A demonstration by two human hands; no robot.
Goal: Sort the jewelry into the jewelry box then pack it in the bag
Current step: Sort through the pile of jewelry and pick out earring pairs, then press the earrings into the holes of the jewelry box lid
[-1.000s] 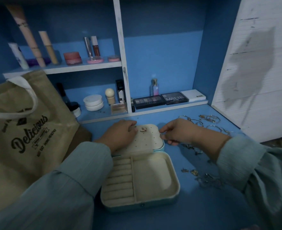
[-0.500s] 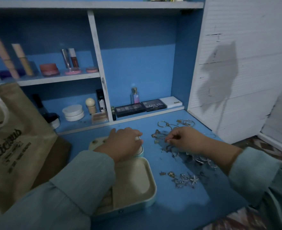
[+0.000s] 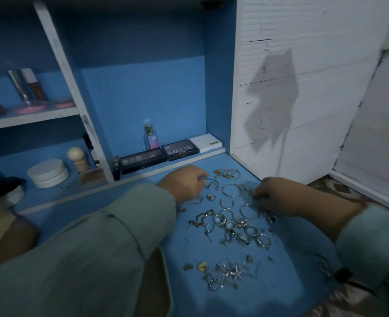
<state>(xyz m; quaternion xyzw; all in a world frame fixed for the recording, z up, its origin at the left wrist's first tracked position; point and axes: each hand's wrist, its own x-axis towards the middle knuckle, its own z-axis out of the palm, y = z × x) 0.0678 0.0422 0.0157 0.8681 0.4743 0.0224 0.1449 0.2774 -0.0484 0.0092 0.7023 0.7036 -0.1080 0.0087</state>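
both hands down among the scattered silver and gold jewelry point(image 3: 230, 223) on the blue tabletop point(image 3: 287, 266): left hand point(image 3: 184, 183) pinches a thin silver piece point(image 3: 208, 179), right hand point(image 3: 271, 194) curled over pieces (grip unclear).

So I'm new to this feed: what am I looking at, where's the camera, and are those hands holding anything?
No machine here: a person's two bare hands, filmed by one camera worn on the head, looking down. Scattered silver and gold jewelry lies on the blue tabletop. The left hand pinches a thin metal piece at the pile's far edge; the right hand curls its fingers into the pile, its grip too blurred to tell. The cream jewelry box peeks out beneath the left sleeve.
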